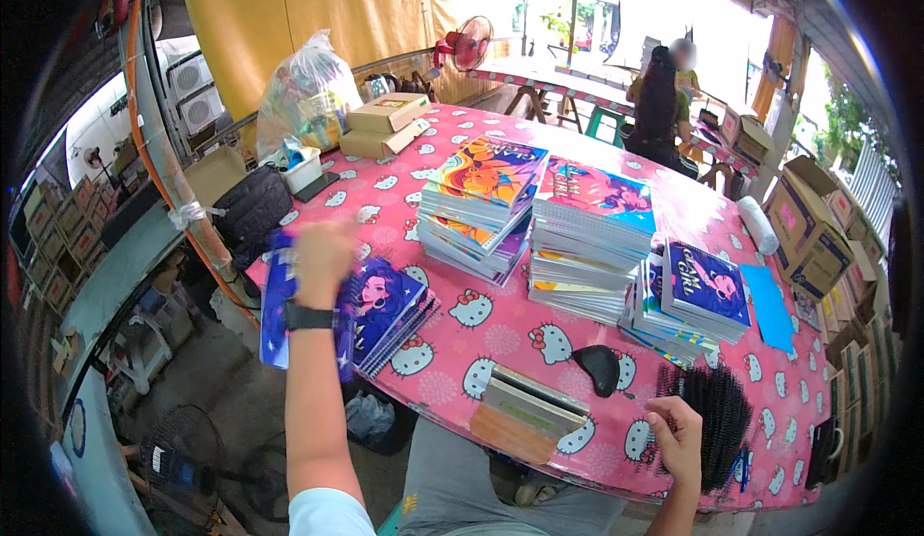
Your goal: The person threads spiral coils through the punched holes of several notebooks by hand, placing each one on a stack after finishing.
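Observation:
My left hand point(324, 255), blurred by motion, is over the dark blue and purple notebooks at the table's left edge. Beneath and beside it lie a notebook point(276, 310) reaching past the edge and a small pile of spiral-bound notebooks point(387, 307) with an illustrated cover. Its fingers are too smeared to read. Low on the right, my right hand point(677, 437) has curled fingers beside a heap of black spiral binding coils point(717, 430). What those fingers hold, if anything, is hidden. Between the hands rests a metal-and-wood block point(529, 411), with a black rounded object point(599, 370) behind it.
Tall notebook stacks point(481, 194) point(592, 238) and a smaller stack point(707, 291) stand on the pink patterned table. Cardboard boxes point(385, 117) and a stuffed plastic bag point(308, 93) sit at the far left. A blue sheet point(767, 307) lies right. People point(659, 103) are at another table.

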{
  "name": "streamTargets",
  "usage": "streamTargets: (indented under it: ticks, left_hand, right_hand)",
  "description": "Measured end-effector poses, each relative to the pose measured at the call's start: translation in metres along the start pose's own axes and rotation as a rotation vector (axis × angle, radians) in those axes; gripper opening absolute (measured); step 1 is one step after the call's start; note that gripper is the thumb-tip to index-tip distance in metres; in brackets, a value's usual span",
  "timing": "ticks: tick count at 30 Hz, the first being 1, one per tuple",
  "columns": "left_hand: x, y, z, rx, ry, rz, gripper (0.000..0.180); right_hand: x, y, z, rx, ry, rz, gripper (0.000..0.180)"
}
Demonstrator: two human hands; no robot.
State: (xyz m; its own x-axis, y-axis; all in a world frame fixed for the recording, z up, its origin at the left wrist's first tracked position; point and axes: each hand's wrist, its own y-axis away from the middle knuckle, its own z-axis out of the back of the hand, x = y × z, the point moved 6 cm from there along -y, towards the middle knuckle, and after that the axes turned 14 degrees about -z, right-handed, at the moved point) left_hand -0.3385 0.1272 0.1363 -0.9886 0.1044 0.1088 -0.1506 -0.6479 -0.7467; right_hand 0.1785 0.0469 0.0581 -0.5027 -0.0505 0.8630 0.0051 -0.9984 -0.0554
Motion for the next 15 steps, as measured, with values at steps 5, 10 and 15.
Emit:
streamTargets:
  ticks: [5, 10, 15]
  left_hand:
    - [-0.054, 0.044, -0.108, 0.228, 0.109, 0.075, 0.050]
    - [-0.077, 0.103, -0.136, 0.575, 0.082, 0.273, 0.088]
    - [-0.077, 0.096, -0.132, 0.576, -0.019, 0.358, 0.091]
  right_hand:
    - [-0.002, 0.003, -0.009, -0.007, 0.092, 0.054, 0.018]
    - [-0.028, -0.001, 0.015, 0.022, -0.019, -0.124, 0.016]
    - [0.017, -0.064, 0.036, -0.152, 0.262, 0.156, 0.024]
